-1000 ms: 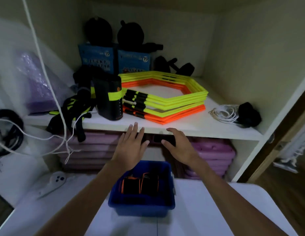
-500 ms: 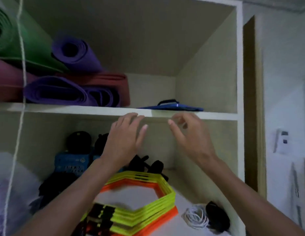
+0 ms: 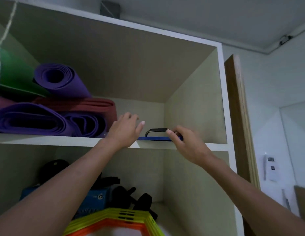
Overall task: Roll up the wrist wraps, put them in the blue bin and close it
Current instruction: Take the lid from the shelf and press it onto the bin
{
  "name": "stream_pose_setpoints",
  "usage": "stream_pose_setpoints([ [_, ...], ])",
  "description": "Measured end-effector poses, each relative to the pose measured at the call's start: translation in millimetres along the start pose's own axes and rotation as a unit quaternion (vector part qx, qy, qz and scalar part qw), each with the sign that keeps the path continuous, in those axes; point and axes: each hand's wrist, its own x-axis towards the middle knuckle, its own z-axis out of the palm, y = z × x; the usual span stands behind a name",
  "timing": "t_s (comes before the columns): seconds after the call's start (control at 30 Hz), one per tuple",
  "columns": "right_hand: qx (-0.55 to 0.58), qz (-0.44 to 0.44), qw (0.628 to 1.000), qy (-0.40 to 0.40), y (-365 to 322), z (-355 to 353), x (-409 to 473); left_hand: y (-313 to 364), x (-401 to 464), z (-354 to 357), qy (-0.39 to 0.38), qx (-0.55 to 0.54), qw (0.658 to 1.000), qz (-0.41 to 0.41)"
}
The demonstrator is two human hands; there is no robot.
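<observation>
A flat blue lid [image 3: 155,138] with a black handle [image 3: 156,130] lies on the upper shelf, near the cupboard's right wall. My left hand [image 3: 125,131] is raised at the lid's left end, fingers apart, covering that end. My right hand [image 3: 186,142] is at the lid's right edge with thumb and fingers pinched around it. The blue bin and the wrist wraps are out of view.
Rolled purple, green and red mats [image 3: 59,108] fill the left of the upper shelf [image 3: 46,139]. On the shelf below lie yellow and orange hexagon rings [image 3: 117,222], blue boxes [image 3: 95,200] and black gear [image 3: 129,196]. A white cord [image 3: 1,43] hangs at the left.
The view has swung up from the blue bin on the table to the upper shelf. Both hands rose from the bin to the blue lid; the right hand closed on its edge.
</observation>
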Motion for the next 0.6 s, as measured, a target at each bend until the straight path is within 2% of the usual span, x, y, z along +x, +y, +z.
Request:
stream_pose_setpoints([
  [0.2,-0.032,0.073,0.997,-0.008,25,-10,19,25,26,27,-0.093,-0.077,0.992,-0.023],
  [0.33,-0.071,0.097,0.990,-0.071,35,-10,24,27,44,36,-0.106,-0.075,0.991,-0.041],
  [0.43,-0.058,0.107,0.988,-0.090,36,-1,21,23,43,44,-0.119,-0.043,0.991,-0.042],
  [0.5,-0.045,0.116,0.989,-0.075,36,10,20,21,35,55,-0.101,-0.016,0.994,-0.033],
  [0.6,-0.058,0.120,0.990,-0.034,35,28,20,17,20,70,-0.012,-0.008,1.000,-0.008],
])
